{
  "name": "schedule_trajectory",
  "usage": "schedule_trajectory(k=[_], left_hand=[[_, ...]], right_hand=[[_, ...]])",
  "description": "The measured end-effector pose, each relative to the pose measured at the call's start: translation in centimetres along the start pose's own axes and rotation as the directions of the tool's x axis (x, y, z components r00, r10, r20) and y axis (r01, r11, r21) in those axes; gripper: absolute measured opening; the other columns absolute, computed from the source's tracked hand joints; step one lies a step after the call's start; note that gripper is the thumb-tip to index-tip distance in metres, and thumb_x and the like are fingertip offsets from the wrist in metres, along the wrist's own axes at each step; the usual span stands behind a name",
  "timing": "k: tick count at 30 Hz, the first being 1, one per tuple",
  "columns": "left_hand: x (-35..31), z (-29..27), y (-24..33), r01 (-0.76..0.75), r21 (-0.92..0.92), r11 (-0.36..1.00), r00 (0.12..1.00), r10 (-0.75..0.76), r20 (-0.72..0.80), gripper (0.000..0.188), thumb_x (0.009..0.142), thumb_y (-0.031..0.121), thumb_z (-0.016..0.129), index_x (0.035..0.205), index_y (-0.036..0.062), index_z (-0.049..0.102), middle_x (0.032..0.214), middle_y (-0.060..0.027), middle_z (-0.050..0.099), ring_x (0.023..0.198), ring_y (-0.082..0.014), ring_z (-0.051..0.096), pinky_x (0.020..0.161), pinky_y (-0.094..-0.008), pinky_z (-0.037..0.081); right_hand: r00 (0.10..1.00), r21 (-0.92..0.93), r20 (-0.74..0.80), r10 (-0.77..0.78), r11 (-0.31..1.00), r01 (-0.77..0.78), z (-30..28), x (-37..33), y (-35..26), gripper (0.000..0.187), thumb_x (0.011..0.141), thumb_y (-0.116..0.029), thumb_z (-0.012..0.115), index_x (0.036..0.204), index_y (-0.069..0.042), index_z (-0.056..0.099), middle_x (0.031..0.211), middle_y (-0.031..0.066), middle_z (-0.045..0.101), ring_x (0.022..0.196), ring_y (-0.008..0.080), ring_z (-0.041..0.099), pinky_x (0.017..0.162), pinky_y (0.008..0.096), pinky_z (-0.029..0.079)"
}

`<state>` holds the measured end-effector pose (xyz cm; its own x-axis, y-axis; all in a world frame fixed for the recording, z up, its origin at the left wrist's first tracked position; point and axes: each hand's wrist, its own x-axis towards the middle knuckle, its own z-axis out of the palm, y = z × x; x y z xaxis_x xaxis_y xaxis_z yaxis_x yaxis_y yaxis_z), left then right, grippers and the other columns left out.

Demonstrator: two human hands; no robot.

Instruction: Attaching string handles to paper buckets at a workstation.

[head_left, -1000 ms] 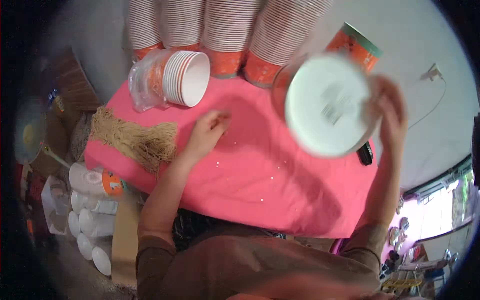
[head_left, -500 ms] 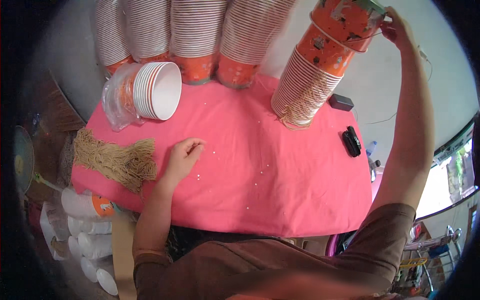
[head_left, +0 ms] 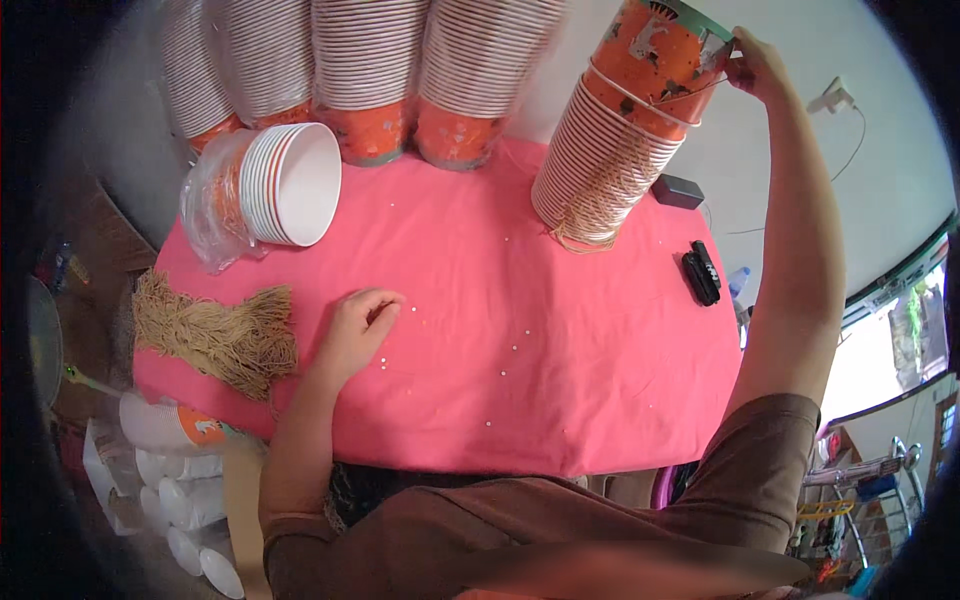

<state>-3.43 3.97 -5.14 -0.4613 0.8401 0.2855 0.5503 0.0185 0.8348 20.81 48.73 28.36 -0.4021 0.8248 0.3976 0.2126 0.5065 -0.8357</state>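
Observation:
My right hand [head_left: 757,68] is raised at the upper right, its fingers closed at the green base of an upside-down orange paper bucket [head_left: 655,60]. That bucket sits over a tall, leaning stack of white-rimmed paper buckets [head_left: 590,150]. A thin string handle runs from its side toward my fingers. Tan strings [head_left: 610,200] hang down the front of the stack. My left hand [head_left: 358,328] rests on the pink cloth [head_left: 450,380], fingers loosely curled together, with nothing visible in it. A bundle of tan strings [head_left: 220,335] lies left of it.
Tall plastic-wrapped bucket stacks [head_left: 370,60] line the back. A shorter nested stack [head_left: 300,185] lies on its side in clear plastic. A black box [head_left: 678,191] and a small black device [head_left: 702,275] are at the right. More white containers [head_left: 190,500] lie below left.
The top bucket has sunk further down over the stack, and my right hand has come down with it. My left hand stays on the cloth. The whole view has shifted slightly.

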Motion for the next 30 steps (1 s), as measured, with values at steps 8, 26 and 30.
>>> schedule_trajectory(k=[8, 26, 30], left_hand=[[0.1, 0.0, 0.4, 0.011, -0.034, 0.999, 1.000, -0.011, 0.019, 0.014, 0.088, 0.007, 0.061, 0.098, -0.0013, 0.066, 0.090, -0.0118, 0.068, 0.080, -0.0174, 0.064, 0.071, -0.0295, 0.050], [-0.1, -0.2, 0.8, -0.031, -0.013, 0.999, 0.999, 0.032, 0.024, 0.013, 0.087, 0.007, 0.061, 0.096, -0.0007, 0.066, 0.087, -0.0111, 0.067, 0.078, -0.0176, 0.065, 0.070, -0.0295, 0.050], [-0.3, -0.3, 0.9, -0.024, 0.004, 1.000, 1.000, 0.024, 0.017, 0.013, 0.087, 0.007, 0.061, 0.097, -0.0007, 0.065, 0.087, -0.0114, 0.067, 0.079, -0.0177, 0.064, 0.070, -0.0294, 0.050]], right_hand=[[0.998, -0.171, 0.032, -0.057, 0.983, 0.062, -1.8, 2.5, 2.7, 0.038, 0.090, -0.043, 0.054, 0.085, -0.006, 0.060, 0.069, 0.0084, 0.063, 0.048, 0.0131, 0.054, 0.043, 0.0248, 0.045], [0.998, -0.081, 0.048, 0.049, 0.996, -0.045, -0.3, 0.3, 2.1, 0.048, 0.091, -0.048, 0.049, 0.081, -0.003, 0.060, 0.063, 0.0074, 0.058, 0.047, 0.0136, 0.052, 0.042, 0.0258, 0.045], [0.994, -0.104, -0.024, 0.103, 0.989, -0.105, 1.3, -1.3, 1.1, 0.050, 0.093, -0.051, 0.047, 0.081, -0.004, 0.061, 0.061, 0.0075, 0.057, 0.047, 0.0143, 0.052, 0.042, 0.0259, 0.046]])
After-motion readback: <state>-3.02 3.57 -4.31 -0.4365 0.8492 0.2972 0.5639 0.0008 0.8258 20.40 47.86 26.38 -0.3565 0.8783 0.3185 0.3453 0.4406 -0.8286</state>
